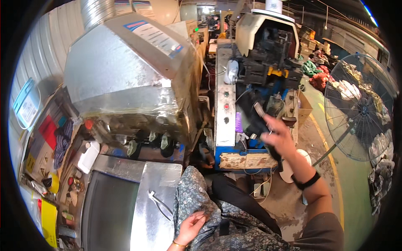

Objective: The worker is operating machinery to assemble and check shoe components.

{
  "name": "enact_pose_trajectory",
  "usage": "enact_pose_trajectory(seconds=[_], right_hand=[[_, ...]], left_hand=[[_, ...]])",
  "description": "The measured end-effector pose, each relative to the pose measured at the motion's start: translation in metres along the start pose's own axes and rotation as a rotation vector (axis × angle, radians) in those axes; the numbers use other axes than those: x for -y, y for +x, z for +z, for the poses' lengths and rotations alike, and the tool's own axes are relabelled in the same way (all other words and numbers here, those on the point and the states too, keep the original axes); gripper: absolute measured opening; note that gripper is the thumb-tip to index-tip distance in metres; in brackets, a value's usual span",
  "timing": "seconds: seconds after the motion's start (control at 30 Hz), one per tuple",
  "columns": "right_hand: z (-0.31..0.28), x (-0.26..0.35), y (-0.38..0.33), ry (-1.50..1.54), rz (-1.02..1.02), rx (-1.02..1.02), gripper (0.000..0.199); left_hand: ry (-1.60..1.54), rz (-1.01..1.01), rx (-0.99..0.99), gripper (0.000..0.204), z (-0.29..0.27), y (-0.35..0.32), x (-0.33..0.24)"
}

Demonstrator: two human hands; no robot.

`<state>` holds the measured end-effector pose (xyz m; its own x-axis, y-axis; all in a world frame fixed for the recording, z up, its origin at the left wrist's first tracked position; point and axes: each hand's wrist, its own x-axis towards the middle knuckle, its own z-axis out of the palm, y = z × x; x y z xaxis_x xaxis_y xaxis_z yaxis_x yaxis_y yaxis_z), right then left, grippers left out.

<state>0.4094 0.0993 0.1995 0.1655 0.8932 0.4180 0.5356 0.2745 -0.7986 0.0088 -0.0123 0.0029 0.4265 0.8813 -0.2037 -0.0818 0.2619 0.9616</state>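
A silver metal hood (121, 75) is topped by a ribbed duct (97, 12), and a printed sheet (157, 38) is fixed to its upper face. To the left of the hood, a blue-edged panel (27, 106) is seen against a corrugated wall (39, 62). Below and left of it, a red sheet (47, 131), a dark striped cloth (63, 142) and a yellow roll (52, 183) are arranged. Well to its right, a large round fan (363, 108) is positioned, and red and green bundles (321, 80) are heaped.

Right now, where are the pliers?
In the head view, the pliers lie on the shiny metal surface left of centre, just left of the floral garment and up-left of the left hand.
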Motion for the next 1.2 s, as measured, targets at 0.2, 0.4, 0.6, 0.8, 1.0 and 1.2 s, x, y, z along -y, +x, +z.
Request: enact_pose_trajectory(seconds=[0.2, 0.4, 0.6, 0.8, 1.0, 1.2], right_hand=[[-0.115, -0.101, 0.089, -0.73, -0.148, -0.368, 0.059], [-0.152, -0.144, 0.13, -0.573, 0.179, -0.199, 0.061], [-0.103, -0.096, 0.115, -0.88, 0.183, -0.085, 0.072], [-0.093, -0.125, 0.092, -1.049, -0.011, -0.241, 0.072], [-0.092, -0.117, 0.094, -0.983, 0.065, -0.255, 0.069], [-0.095, -0.108, 0.12, -0.968, 0.198, -0.218, 0.07]], left_hand=[[-0.084, -0.017, -0.204, 0.024, 0.015, -0.017, 0.025], [-0.116, -0.053, -0.276, 0.023, 0.022, -0.006, 0.022], [-0.077, -0.12, -0.325, 0.026, 0.023, -0.004, 0.018], [-0.104, -0.074, -0.332, 0.028, 0.028, 0.002, 0.02], [-0.101, 0.02, -0.261, 0.021, 0.004, -0.002, 0.046], [0.021, -0.004, -0.317, 0.018, 0.015, 0.003, 0.041]])
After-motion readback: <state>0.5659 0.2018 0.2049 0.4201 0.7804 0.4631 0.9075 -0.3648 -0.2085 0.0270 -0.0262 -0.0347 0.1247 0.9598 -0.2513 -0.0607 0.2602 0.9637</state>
